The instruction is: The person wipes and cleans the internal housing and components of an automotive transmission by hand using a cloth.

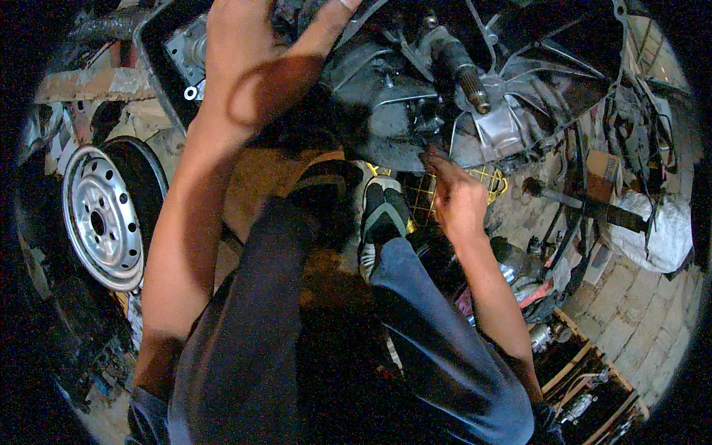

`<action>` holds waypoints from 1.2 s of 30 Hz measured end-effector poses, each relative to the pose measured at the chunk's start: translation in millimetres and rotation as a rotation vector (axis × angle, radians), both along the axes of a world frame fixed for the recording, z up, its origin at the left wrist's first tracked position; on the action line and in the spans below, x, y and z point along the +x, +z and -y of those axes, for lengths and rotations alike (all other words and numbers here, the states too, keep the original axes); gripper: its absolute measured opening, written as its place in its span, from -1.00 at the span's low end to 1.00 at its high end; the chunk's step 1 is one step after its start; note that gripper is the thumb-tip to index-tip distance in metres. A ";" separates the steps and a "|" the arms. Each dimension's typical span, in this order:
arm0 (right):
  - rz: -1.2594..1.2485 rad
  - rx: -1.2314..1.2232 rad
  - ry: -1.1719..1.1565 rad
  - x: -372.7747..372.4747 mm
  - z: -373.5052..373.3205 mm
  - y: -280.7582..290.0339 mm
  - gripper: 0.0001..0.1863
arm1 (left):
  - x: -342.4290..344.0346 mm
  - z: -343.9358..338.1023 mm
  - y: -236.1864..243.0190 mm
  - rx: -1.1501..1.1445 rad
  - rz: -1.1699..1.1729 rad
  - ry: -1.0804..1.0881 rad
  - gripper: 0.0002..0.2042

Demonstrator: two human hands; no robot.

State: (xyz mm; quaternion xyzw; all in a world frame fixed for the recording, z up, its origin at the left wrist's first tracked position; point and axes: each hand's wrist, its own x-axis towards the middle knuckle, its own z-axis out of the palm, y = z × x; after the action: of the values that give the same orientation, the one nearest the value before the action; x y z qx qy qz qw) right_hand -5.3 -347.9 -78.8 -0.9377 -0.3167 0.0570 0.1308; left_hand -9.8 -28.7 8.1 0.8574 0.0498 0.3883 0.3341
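Note:
A dark metal gearbox housing [393, 141] fills the upper middle, its open bell side facing me. From it juts a splined shaft [463, 74], pointing down and to the right. My left hand [278, 52] reaches over the left part of the housing with its thumb stretched out to the right; the other fingers are cut off or hidden at the top edge. Below the housing's lower rim is my right hand [460, 196], its fingers bent upward and pressed together against that rim. The exact contact of its fingertips is partly hidden in shadow.
A silver steel wheel rim [100, 219] stands at the left. Between my feet and right hand is a yellow wire basket [423, 200]. A white sack [649, 230] lies at the right, near hanging black straps. Metal parts sit in a wooden crate [586, 363] at lower right.

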 end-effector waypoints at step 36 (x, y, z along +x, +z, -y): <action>0.033 0.188 -0.087 -27.8 -9.1 -23.2 -0.50 | 0.7 -10.3 -4.9 0.021 0.010 -0.031 -0.63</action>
State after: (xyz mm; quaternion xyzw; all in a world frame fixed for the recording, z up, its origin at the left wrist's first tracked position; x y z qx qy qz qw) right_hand -33.1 -338.8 -101.9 -0.9351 -0.2816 0.0060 0.2151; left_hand -9.1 -18.4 3.2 0.8596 0.0309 0.3876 0.3314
